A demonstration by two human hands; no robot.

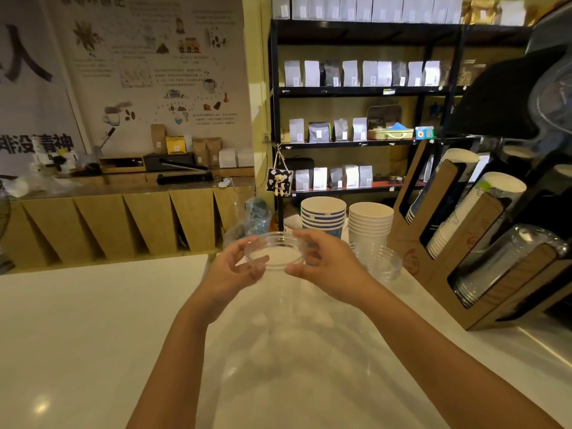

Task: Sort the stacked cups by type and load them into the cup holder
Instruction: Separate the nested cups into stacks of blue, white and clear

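Note:
Both hands hold a stack of clear plastic cups (274,252) by its rim above the white counter (93,320); my left hand (235,267) grips the left side, my right hand (325,261) the right. Behind stand a stack of blue-striped paper cups (323,215) and a stack of plain white paper cups (370,222), with more clear cups (383,263) beside them. The slanted wooden cup holder (411,243) at the right holds paper cups in its upper slots and clear cups (507,264) in the lowest slot.
A black shelf (356,92) of coffee bags stands behind the counter. A wooden back counter (123,218) with a sealer and bags runs along the left wall. A dark machine (510,103) rises at the right edge.

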